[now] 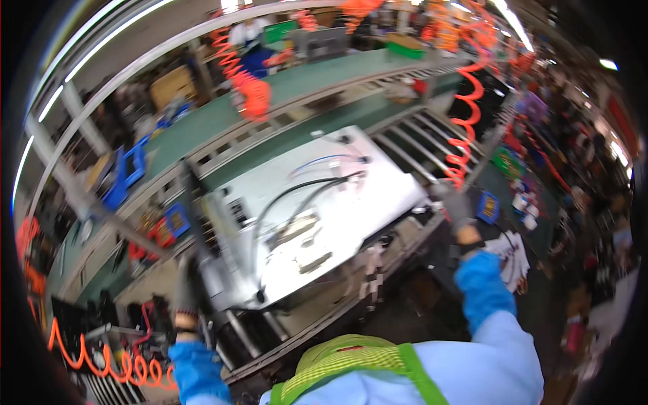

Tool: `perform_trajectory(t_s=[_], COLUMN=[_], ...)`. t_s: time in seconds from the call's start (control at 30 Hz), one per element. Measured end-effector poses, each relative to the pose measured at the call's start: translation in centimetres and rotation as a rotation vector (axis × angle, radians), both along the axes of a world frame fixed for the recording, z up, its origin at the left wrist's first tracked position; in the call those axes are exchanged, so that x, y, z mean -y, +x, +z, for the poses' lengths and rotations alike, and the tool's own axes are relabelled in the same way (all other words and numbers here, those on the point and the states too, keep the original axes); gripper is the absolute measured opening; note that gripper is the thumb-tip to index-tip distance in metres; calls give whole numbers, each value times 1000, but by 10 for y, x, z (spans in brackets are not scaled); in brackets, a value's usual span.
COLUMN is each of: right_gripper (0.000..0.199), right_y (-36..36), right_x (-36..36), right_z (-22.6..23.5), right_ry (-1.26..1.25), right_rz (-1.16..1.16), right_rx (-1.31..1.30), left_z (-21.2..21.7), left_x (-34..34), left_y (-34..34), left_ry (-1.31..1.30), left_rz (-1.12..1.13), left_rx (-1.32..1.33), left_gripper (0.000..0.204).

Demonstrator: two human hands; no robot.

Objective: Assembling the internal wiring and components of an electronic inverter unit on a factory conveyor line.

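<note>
A large white metal panel (pixel 351 202) with black and white cables on it lies tilted on a roller conveyor (pixel 418 135). My left hand (pixel 185 287), in a dark glove, grips the panel's near left corner beside a grey metal box part (pixel 226 250). My right hand (pixel 455 206), also gloved, sits at the panel's right edge; the blur hides whether it grips it. Blue sleeves cover both forearms. A green and yellow vest (pixel 351 368) shows at the bottom.
Orange coiled air hoses hang at the right (pixel 466 115), at the back (pixel 246 81) and at the lower left (pixel 101 358). A green conveyor belt (pixel 223 115) runs behind. Blue bins (pixel 128 169) stand on the left. Small parts trays (pixel 509 162) lie on the right.
</note>
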State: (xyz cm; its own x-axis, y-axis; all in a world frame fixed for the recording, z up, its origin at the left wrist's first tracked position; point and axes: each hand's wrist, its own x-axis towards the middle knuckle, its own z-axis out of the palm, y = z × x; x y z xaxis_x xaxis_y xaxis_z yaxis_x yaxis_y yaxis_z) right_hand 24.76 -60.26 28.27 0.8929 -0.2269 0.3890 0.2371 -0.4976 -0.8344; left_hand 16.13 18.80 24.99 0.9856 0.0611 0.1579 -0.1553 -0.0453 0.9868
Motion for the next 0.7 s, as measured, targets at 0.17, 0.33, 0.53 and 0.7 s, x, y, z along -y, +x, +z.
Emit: perform_trajectory(t_s=[0.17,0.33,0.53,0.7], right_gripper=[34,65,70,48], right_y=[-117,-159,-97,-74], right_x=[-109,-302,-425,-413], right_z=[188,243,215,204], right_ry=[-15,-189,-458,-370], right_rz=[-226,550,508,489], right_rx=[352,-199,-498,-612], left_z=[16,-4,-47,-29], left_x=[-9,19,91,132], left_y=[90,203,314,315], left_ry=[-324,-183,-235,-424], left_rz=[84,-106,-228,-331], left_rx=[-360,-441,-322,-216], left_gripper=[47,76,79,70])
